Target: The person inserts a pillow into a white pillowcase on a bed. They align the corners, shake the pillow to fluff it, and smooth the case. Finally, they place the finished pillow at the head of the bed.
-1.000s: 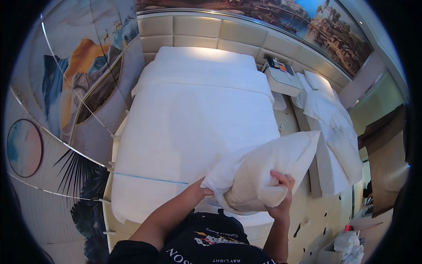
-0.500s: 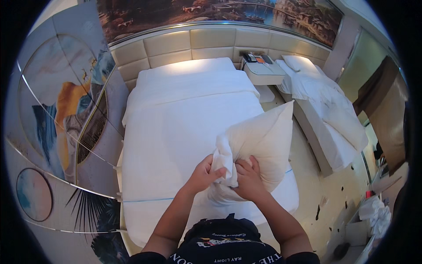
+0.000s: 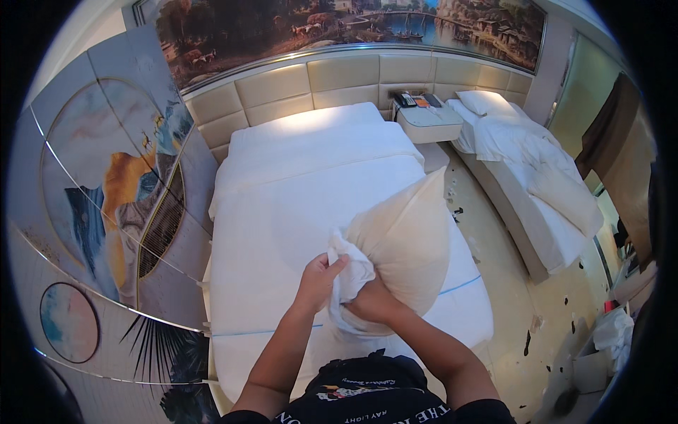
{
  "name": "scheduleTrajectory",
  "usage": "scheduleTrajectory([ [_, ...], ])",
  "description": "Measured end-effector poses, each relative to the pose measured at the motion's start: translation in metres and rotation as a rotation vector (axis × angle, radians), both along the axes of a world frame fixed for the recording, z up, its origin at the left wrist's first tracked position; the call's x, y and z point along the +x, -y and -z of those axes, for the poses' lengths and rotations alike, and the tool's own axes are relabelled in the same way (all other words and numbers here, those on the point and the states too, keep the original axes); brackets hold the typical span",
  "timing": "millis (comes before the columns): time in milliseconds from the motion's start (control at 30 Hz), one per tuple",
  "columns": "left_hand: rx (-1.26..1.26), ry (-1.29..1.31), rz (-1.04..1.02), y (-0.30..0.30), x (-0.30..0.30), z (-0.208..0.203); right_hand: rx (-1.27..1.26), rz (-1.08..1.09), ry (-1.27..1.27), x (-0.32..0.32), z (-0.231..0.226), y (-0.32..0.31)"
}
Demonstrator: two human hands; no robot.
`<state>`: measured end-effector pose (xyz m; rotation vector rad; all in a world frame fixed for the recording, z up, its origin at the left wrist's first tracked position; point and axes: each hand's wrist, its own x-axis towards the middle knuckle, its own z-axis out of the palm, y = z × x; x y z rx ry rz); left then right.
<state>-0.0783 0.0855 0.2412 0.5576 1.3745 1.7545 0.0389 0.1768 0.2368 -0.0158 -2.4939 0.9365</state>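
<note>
Both hands busy at the near end of a white pillow (image 3: 406, 244), held up over the foot half of a large white bed (image 3: 296, 191). Left hand (image 3: 318, 279) clenched on a bunched fold of the pillowcase (image 3: 349, 272), thumb and fingers pinching the loose white cloth at its open end. Right hand (image 3: 374, 304) pressed against the pillow's lower end just beside the left, partly buried in the fabric; grip there hard to read, fingers hidden under the cloth, so cannot tell whether closed or merely pushing. Pillow tilted, far corner pointing up and away toward the right side of the bed, near end gathered between the two hands. Bed made up smooth, with a thin blue line across the sheet near the foot. Padded beige headboard (image 3: 339, 81) behind, under a long landscape painting (image 3: 353, 25). Mirrored wall panels with painted figures (image 3: 120, 205) along the left side. Small bedside cabinet (image 3: 427, 120) with a telephone between this bed and a second bed (image 3: 530, 177) on the right, the latter with rumpled white bedding and a pillow at its head. Pale floor (image 3: 508, 283) between the beds, scattered with dark specks.
</note>
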Motion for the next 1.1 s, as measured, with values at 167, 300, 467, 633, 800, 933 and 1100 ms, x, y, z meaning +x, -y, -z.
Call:
scheduleTrajectory([
  [167, -0.333, -0.811, 0.023, -0.007, 0.028, -0.009, -0.106, -0.015, 0.154, -0.002, 0.046, 0.018],
  [300, -0.174, 0.005, 0.047, 0.015, -0.008, -0.001, 0.403, -0.022, 0.113, 0.022, 0.004, 0.019],
  [467, -0.238, 0.088, 0.192, 0.041, -0.009, -0.006, 0.45, 0.704, -0.358, 0.098, -0.04, -0.05],
  [633, -0.359, -0.286, 0.394, 0.036, -0.005, -0.022, -0.798, 0.688, -0.245, 0.102, -0.017, -0.115],
  [800, -0.437, 0.124, -0.073, 0.021, -0.061, 0.007, -0.896, 0.356, -0.055, 0.08, -0.04, -0.073],
  [933, -0.389, 0.361, -0.065, 0.01, -0.107, 0.044, -0.881, 0.253, -0.059, 0.07, -0.032, -0.037],
  [1100, -0.664, -0.007, 0.125, -0.042, -0.088, 0.013, -0.554, 0.142, -0.108, 0.071, 0.004, -0.018],
])
